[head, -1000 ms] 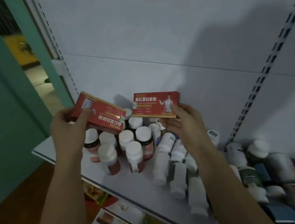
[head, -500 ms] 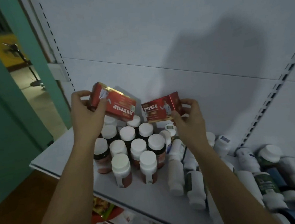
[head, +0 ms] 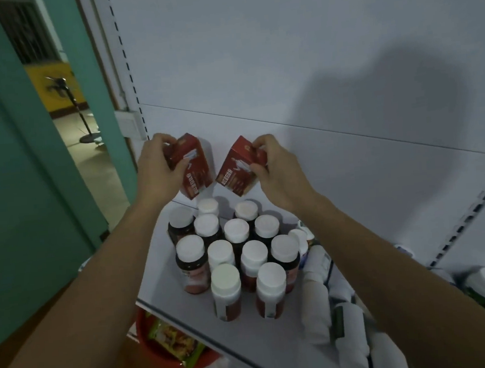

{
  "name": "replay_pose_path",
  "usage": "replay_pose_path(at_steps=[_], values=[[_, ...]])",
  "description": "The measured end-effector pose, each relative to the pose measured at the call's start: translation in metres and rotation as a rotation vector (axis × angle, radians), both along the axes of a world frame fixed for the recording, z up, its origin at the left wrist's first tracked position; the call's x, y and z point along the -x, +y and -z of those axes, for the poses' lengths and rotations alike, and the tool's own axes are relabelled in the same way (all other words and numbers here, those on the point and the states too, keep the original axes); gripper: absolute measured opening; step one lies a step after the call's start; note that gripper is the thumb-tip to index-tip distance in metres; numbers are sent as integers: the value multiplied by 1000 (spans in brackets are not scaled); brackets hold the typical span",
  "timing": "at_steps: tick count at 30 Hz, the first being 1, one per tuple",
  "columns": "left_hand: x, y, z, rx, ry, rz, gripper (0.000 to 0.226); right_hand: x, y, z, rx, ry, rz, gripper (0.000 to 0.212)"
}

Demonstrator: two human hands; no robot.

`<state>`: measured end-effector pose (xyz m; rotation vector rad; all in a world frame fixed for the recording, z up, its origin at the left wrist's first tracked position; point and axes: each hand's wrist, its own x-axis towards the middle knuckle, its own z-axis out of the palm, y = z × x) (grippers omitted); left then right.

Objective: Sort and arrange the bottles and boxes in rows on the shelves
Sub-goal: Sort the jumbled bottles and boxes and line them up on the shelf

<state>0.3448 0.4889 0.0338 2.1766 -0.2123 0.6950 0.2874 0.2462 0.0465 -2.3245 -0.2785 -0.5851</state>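
Both hands were up at the back of the shelf (head: 166,266), each with a red box in its grip. The left hand (head: 158,169) was clenched around the left red box (head: 194,166), fingers wrapped over its upper end, thumb pressed on the printed face; the box hung tilted, its lower corner pointing down toward the bottle caps. The right hand (head: 275,166) grasped the right red box (head: 238,169) by its upper right end, and that box leaned the other way, so the two lower ends angled toward each other with a gap between them. Neither box touched the shelf; both were held in the air just in front of the white back panel (head: 312,60).

Right below them stood a tight cluster of upright bottles (head: 235,255), dark bodies with white caps, packed in rough rows on the left part of the shelf. To the right of that group, white bottles (head: 318,294) lay on their sides in a loose heap, partly hidden under the right forearm. Far right, more bottles (head: 484,283) sat blurred in the dim light. Under the shelf edge, a red basin (head: 166,360) held colourful packets.
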Motion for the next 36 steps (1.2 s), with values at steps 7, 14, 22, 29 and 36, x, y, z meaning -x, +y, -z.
replay_pose_path(at_steps=[7,14,22,29,36], values=[[-13,22,37,-165,337,-32,44,-31,21,18,355,120,3,30],[-19,18,35,-239,515,42,27,-42,22,33,626,278,26,25],[-17,10,-9,-788,597,111,49,-24,-29,0,664,440,-33,37],[14,-81,-48,-1098,549,254,35,55,-135,-24,645,575,42,34],[87,-256,-40,-1174,361,740,52,180,-285,-13,554,663,339,31]])
